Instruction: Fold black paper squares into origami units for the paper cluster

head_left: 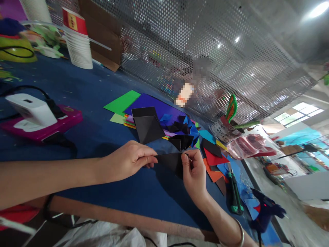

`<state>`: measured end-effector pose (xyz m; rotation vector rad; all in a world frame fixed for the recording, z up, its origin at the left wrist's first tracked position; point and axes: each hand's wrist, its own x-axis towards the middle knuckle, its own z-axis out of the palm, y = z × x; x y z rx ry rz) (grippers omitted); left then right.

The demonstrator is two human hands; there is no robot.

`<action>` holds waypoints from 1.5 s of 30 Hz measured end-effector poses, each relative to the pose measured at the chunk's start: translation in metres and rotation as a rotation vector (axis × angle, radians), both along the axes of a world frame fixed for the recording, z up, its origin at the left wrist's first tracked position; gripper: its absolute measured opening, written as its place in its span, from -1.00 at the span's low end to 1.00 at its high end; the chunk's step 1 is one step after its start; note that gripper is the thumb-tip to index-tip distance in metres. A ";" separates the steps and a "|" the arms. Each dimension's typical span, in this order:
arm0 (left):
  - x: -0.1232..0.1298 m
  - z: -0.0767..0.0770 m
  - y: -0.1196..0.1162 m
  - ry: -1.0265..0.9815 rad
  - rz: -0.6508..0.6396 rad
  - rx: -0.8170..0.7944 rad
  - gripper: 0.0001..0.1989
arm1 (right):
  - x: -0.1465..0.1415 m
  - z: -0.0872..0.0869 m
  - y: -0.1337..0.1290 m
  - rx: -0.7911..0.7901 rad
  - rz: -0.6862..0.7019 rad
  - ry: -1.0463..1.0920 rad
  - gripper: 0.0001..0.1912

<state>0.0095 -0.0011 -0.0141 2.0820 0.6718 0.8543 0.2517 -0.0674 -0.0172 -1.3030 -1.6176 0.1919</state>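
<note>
Between my two hands is a folded black paper triangle [171, 163], held just above the blue table. My left hand [137, 158] pinches its left tip between thumb and fingers. The right end is gripped by my right hand [193, 168], with the thumb on the paper's face. Behind them lies a black paper [147, 127] with a folded flap. Folded black paper shapes [182, 141] and blue folded pieces [193, 130] sit close beyond my right hand, on a stack of coloured sheets.
A magenta power strip [64, 120] with a white charger [31, 109] lies left. Right are coloured scraps, a green cutter [235, 193], a glue gun [266, 209] and a cup of tools [223, 128]. Paper cups [78, 48] stand far left, near a perforated metal screen [164, 37].
</note>
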 end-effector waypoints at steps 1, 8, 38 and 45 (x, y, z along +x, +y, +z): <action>0.000 0.001 0.000 0.001 -0.004 -0.014 -0.63 | 0.000 0.000 0.000 -0.007 -0.001 0.005 -0.74; -0.003 0.011 -0.007 0.005 -0.016 -0.438 -0.54 | -0.005 0.000 -0.004 0.008 0.037 0.013 -0.75; 0.002 0.006 -0.002 0.014 0.004 -0.336 -0.53 | 0.001 -0.002 0.002 -0.068 0.009 0.031 -0.67; 0.001 0.009 -0.004 0.085 -0.035 -0.166 -0.57 | -0.003 0.002 0.000 -0.090 0.059 0.010 -0.71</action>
